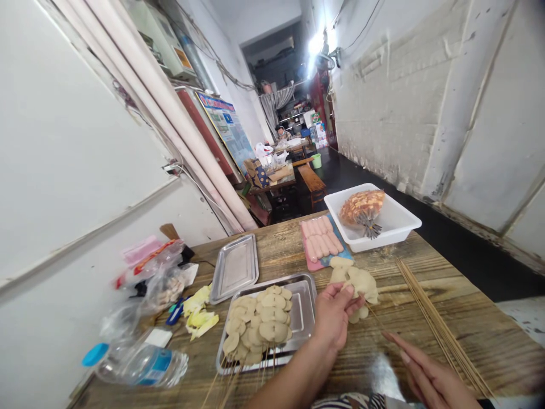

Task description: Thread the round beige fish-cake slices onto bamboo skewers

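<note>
My left hand (334,315) pinches a beige slice at the near edge of a loose pile of beige slices (361,281); what food they are I cannot tell. In my right hand (426,369) is a thin bamboo skewer (377,319), its far end pointing to the slice in my left fingers. Those fingers hide whether the tip has gone through. Left of my hands, a metal tray (305,309) carries several skewered beige slices (266,318), their sticks jutting over the near rim. A bundle of bare bamboo skewers (430,312) lies on the right.
Behind the pile are pink sausages (321,237) and a white plastic tub (402,224) with a bunch of reddish skewers (361,209). A second metal tray (235,267), crumpled yellow scraps (200,315), plastic bags (164,287) and a bottle (142,363) crowd the left side.
</note>
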### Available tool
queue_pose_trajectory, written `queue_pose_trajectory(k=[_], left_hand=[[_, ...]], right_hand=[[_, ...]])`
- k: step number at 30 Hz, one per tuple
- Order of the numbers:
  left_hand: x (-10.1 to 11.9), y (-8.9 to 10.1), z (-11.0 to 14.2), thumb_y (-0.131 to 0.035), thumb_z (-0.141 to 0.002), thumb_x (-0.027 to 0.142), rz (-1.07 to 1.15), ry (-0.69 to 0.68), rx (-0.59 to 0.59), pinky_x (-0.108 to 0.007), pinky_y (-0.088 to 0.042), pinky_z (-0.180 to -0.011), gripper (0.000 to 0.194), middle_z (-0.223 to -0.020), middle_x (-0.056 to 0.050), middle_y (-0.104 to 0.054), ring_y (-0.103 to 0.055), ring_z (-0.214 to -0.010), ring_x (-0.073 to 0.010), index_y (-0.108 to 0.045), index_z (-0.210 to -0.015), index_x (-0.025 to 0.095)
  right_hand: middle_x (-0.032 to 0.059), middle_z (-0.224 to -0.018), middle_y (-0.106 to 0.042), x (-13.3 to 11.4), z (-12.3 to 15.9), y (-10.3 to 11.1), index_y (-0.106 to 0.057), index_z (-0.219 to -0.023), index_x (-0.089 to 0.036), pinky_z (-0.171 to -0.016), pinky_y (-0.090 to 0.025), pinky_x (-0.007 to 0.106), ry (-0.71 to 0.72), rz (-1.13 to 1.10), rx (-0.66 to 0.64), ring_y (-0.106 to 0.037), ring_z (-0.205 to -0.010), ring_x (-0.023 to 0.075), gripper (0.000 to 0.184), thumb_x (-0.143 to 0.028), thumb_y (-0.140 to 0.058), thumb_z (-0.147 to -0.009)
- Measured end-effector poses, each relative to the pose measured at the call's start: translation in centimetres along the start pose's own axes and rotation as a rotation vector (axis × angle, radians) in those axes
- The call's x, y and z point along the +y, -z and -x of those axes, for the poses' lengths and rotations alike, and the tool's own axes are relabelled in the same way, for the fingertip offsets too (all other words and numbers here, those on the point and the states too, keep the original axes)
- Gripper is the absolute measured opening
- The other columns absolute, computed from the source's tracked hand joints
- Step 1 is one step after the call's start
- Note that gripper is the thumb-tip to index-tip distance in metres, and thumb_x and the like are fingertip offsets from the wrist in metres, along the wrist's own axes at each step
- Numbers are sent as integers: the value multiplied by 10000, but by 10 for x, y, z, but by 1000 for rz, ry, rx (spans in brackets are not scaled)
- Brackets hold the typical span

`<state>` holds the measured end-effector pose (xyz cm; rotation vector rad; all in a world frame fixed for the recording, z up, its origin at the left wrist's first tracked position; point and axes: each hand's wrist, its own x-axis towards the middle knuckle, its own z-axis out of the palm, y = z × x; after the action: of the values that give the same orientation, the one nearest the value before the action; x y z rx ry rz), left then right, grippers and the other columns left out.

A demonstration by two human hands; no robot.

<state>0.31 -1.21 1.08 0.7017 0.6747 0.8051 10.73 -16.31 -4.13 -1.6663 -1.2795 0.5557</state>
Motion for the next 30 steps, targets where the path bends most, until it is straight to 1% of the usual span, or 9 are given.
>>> queue_pose_trajectory(k=[3, 6, 9, 16, 18, 21, 25, 27, 30], left_hand=[[2, -1, 1, -713, -630, 254, 8, 13, -5, -326, -491, -758, 284, -868, -96, -655, -635, -743, -172, -584, -829, 98], [6, -1, 0, -667, -684, 309, 14, 43, -31, -327, -495, -747, 306, -889, -116, -657, -637, -734, -172, -592, -883, 90], [8, 0, -1, -638, -711, 334, -3, 50, -34, -325, -498, -737, 316, -882, -134, -659, -639, -740, -179, -598, -878, 70], [7, 0, -1, -687, -661, 295, -27, 62, -9, -327, -501, -732, 298, -879, -134, -660, -643, -745, -199, -602, -833, 67], [7, 0, 0, -696, -651, 291, -33, 62, -15, -329, -500, -733, 301, -874, -130, -659, -643, -748, -202, -605, -829, 67], [7, 0, 1, -709, -633, 291, -39, 56, -20, -341, -500, -739, 306, -854, -124, -658, -642, -743, -205, -608, -818, 68], [6, -1, 1, -717, -620, 295, -48, 50, -29, -351, -501, -731, 304, -833, -113, -655, -641, -734, -209, -610, -796, 72], [3, -1, 1, -720, -617, 289, -56, 48, -30, -347, -503, -714, 295, -816, -104, -652, -640, -723, -207, -609, -785, 74], [-4, -2, 3, -716, -623, 282, -74, 58, -47, -342, -502, -694, 282, -782, -98, -645, -636, -705, -199, -606, -772, 70]], right_hand=[[27, -775, -740, 0, -1, 1, -635, -1128, -293, -639, -552, 233, -1, 17, 18, -692, -753, 211, 370, -352, -459, -808], [32, -749, -737, -1, -1, -1, -644, -1120, -285, -634, -548, 222, -30, -1, 39, -693, -726, 211, 373, -346, -456, -804], [35, -714, -731, -2, -1, -2, -646, -1117, -292, -621, -546, 222, -49, -18, 35, -691, -705, 216, 373, -342, -458, -798], [51, -780, -735, -3, -2, 0, -659, -1094, -303, -577, -547, 252, -85, -48, -4, -684, -670, 230, 381, -392, -498, -761], [55, -766, -732, -4, -1, -1, -668, -1080, -299, -568, -545, 257, -110, -79, -8, -680, -658, 231, 380, -406, -503, -755], [60, -689, -718, -5, 1, -7, -680, -1057, -293, -535, -529, 259, -146, -130, 44, -664, -605, 226, 384, -446, -475, -771], [31, -520, -626, -5, 6, -16, -622, -1142, -258, -462, -467, 235, -183, -202, 51, -578, -471, 181, 445, -473, -383, -834], [-5, -468, -547, -2, 8, -18, -561, -1209, -226, -444, -429, 222, -197, -210, 9, -515, -429, 155, 477, -470, -349, -858], [-32, -477, -479, 3, 8, -18, -483, -1271, -173, -453, -394, 224, -209, -219, -68, -461, -434, 143, 520, -465, -300, -880]])
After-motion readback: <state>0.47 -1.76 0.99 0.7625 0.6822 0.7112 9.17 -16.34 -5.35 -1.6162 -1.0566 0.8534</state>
